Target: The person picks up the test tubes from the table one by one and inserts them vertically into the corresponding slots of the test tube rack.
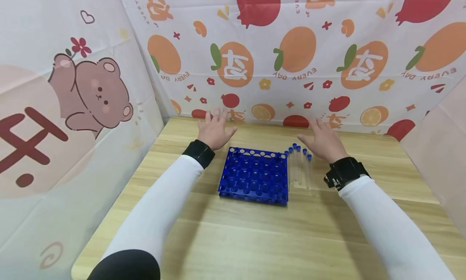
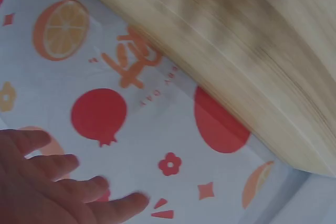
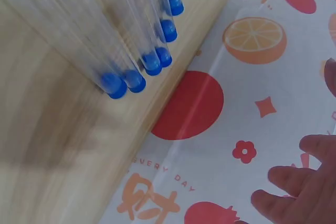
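Seemingly between steps, the left hand [image 1: 214, 131] and right hand [image 1: 325, 141] spread empty toward the pale wooden table's [image 1: 255, 239] far edge. Nearer sits a blue plastic rack [image 1: 253, 175], clear blue-capped tubes [image 1: 299, 168] at its right; lifting one likely calls for a light pinch.

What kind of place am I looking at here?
Probably a small work corner set up indoors, rather than a real laboratory: a wood-grain table stands against a fruit-patterned sheet, and on it are a blue rack and clear tubes with blue caps.
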`<control>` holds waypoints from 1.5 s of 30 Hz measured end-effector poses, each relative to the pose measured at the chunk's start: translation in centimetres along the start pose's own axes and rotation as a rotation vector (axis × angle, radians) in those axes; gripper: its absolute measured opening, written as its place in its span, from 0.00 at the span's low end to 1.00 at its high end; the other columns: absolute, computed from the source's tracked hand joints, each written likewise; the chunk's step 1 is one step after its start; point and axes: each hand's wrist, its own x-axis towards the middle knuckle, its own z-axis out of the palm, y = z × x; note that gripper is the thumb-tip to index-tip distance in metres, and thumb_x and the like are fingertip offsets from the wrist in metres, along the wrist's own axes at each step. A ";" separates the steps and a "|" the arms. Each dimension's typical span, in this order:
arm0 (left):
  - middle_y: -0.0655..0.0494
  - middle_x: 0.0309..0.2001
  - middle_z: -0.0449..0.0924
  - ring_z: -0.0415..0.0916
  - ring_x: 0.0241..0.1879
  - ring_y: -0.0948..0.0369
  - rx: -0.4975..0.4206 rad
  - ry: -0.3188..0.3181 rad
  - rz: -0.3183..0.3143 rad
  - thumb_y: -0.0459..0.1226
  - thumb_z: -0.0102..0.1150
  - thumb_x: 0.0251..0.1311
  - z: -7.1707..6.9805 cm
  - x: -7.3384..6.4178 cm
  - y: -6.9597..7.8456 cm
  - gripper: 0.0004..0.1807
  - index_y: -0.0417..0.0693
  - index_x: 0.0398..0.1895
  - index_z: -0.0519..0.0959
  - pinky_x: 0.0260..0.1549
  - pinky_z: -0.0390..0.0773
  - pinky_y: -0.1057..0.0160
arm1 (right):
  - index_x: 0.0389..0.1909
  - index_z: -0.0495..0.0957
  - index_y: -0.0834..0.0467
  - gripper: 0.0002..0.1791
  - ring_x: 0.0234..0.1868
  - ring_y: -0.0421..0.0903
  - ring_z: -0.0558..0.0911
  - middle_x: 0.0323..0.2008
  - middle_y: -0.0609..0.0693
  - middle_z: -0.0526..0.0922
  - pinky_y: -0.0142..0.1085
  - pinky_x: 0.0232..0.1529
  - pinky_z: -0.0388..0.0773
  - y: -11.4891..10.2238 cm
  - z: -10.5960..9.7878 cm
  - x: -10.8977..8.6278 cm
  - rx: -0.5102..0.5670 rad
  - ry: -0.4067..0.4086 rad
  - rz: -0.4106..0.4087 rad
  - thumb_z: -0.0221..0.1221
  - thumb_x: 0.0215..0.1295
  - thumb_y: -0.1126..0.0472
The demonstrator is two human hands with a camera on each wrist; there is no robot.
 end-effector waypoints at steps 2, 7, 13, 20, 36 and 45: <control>0.41 0.77 0.47 0.47 0.73 0.37 -0.025 -0.002 0.009 0.62 0.44 0.68 -0.1 -0.6 0.1 0.44 0.50 0.78 0.49 0.64 0.59 0.26 | 0.78 0.45 0.55 0.50 0.75 0.69 0.50 0.75 0.68 0.50 0.69 0.71 0.48 0.1 0.3 -0.5 0.014 -0.002 0.004 0.44 0.67 0.28; 0.36 0.72 0.58 0.57 0.69 0.38 -0.081 -0.015 0.018 0.59 0.45 0.69 -0.4 -2.2 0.4 0.41 0.42 0.75 0.56 0.64 0.69 0.38 | 0.77 0.50 0.59 0.47 0.71 0.70 0.58 0.72 0.70 0.58 0.68 0.67 0.59 0.6 1.3 -1.7 0.043 -0.057 0.023 0.47 0.69 0.32; 0.34 0.67 0.66 0.62 0.67 0.39 -0.118 -0.088 0.032 0.57 0.45 0.71 -0.2 -3.7 0.9 0.37 0.36 0.69 0.66 0.68 0.65 0.42 | 0.75 0.54 0.59 0.42 0.66 0.70 0.65 0.67 0.73 0.62 0.67 0.62 0.67 1.2 3.0 -2.8 0.047 -0.165 0.061 0.49 0.71 0.37; 0.37 0.59 0.76 0.78 0.53 0.46 -0.357 -0.247 -0.040 0.49 0.54 0.68 0.5 -5.2 0.7 0.31 0.36 0.66 0.69 0.50 0.82 0.49 | 0.72 0.59 0.64 0.35 0.44 0.60 0.78 0.61 0.73 0.71 0.49 0.34 0.80 1.9 4.4 -3.9 0.098 -0.224 0.087 0.52 0.70 0.51; 0.46 0.38 0.84 0.81 0.27 0.57 -0.719 -0.415 -0.244 0.35 0.63 0.61 3.5 -6.6 -1.2 0.24 0.37 0.59 0.73 0.15 0.71 0.68 | 0.72 0.59 0.63 0.34 0.38 0.54 0.78 0.64 0.70 0.70 0.43 0.37 0.77 3.0 7.1 -4.6 0.196 -0.264 0.123 0.54 0.68 0.56; 0.47 0.34 0.84 0.79 0.28 0.59 -0.784 -0.396 -0.236 0.31 0.62 0.59 4.5 -6.8 -1.2 0.15 0.35 0.49 0.78 0.29 0.83 0.62 | 0.73 0.58 0.61 0.38 0.22 0.47 0.73 0.33 0.58 0.77 0.37 0.22 0.71 3.1 7.6 -4.2 0.211 -0.255 0.194 0.58 0.62 0.58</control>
